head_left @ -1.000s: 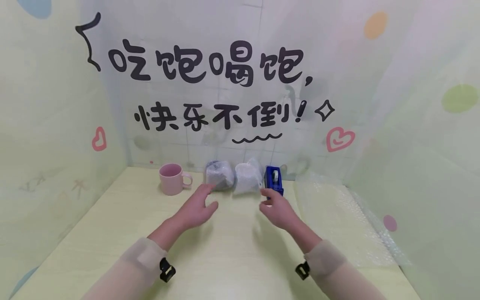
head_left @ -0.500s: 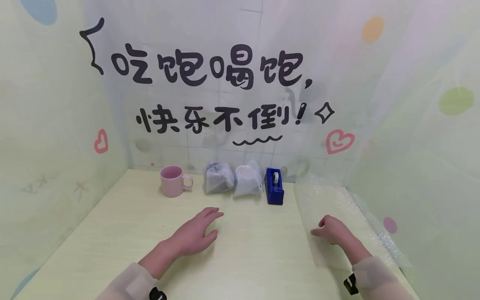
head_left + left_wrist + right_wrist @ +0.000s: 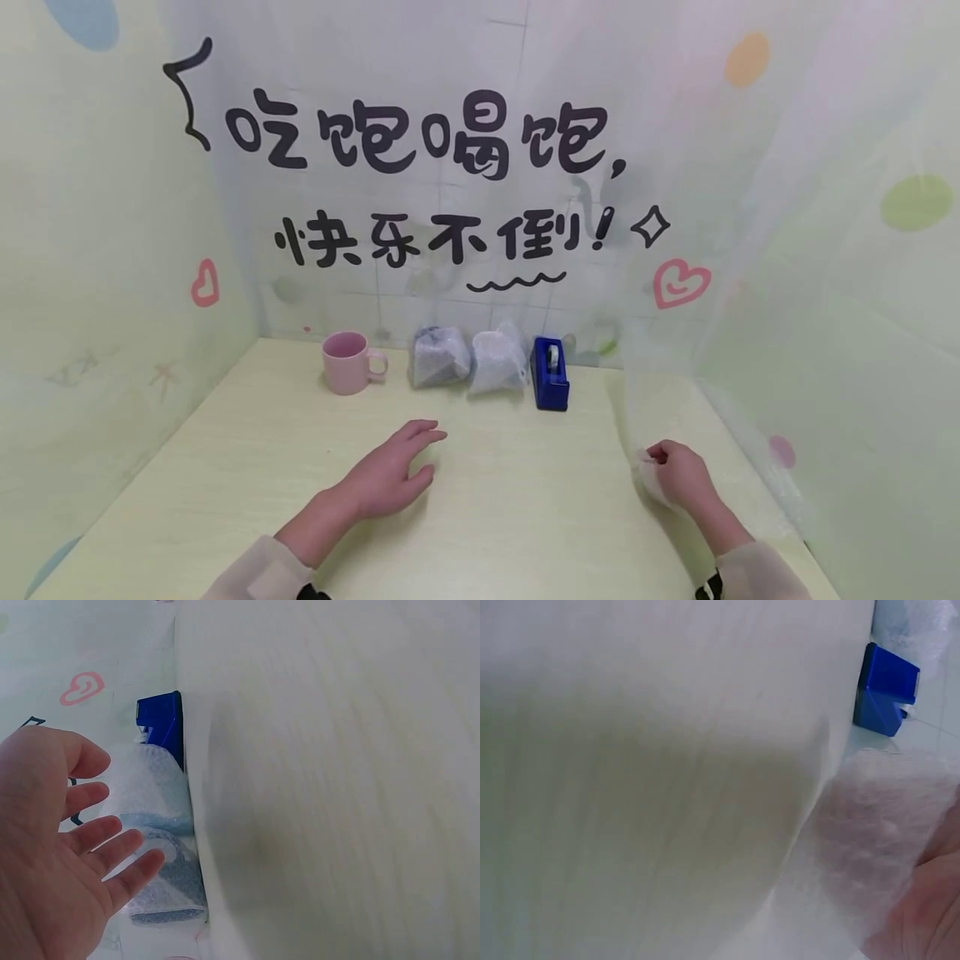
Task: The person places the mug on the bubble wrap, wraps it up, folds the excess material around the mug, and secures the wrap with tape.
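My right hand [image 3: 678,477] pinches the left edge of a clear bubble wrap sheet [image 3: 877,832] at the right of the table. That edge is lifted off the tabletop, and in the right wrist view the sheet covers part of the hand. Over the middle of the table my left hand [image 3: 386,475] hovers with relaxed, spread fingers and holds nothing. Beyond it, at the back, stand two bundles wrapped in bubble wrap, a left one [image 3: 440,358] and a right one [image 3: 498,362]. A blue tape dispenser [image 3: 551,375] stands just right of them.
A pink mug [image 3: 347,364] stands at the back left, its handle toward the right. A printed fabric wall [image 3: 450,50] closes off the back, and similar sheets hang on both sides of the pale wooden table [image 3: 510,508].
My right hand has moved right and nearer from the tape dispenser to the bubble wrap sheet, gripping and lifting its edge. The left hand has drawn back a little from the wrapped bundles.
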A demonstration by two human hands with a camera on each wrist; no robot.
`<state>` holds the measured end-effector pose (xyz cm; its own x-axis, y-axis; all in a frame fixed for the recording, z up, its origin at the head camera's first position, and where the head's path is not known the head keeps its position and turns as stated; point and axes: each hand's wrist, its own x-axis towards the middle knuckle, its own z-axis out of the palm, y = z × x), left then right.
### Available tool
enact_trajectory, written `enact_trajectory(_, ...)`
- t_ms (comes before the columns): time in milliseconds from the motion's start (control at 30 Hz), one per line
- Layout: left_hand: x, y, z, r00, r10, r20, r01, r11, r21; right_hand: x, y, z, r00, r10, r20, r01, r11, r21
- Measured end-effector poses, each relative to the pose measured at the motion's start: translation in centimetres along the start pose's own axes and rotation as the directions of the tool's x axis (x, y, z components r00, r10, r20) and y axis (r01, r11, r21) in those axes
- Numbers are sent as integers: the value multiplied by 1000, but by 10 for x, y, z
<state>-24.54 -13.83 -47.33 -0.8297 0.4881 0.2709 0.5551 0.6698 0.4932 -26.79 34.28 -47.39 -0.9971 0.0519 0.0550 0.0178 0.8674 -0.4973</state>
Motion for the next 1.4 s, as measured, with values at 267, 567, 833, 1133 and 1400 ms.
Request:
enact_trajectory(267,2,-1,-6,999,-11,-38,11,1000,15,-17,-28,-15,979,-85,-188,98,993,64)
enact_trajectory(567,3,-8,-27,995,-29,-94,29,1000,-3,-40,-74,-9,709,-565,-423,607,794,-43)
enact_trajectory(833,-1,-28,-47,980,-93,-174,89,995,-33,-52,-106,6,456,-868,-197,866,484,-127)
enact_trajectory(1133,-4,-39,-61,933,-160,-323,123,984,-131,-64,-121,46,244,-968,60,952,227,-203)
enact_trajectory(1400,-2,-29,-52,991,-8,-132,-13,988,-152,-69,-132,66,156,-958,241,986,138,-89)
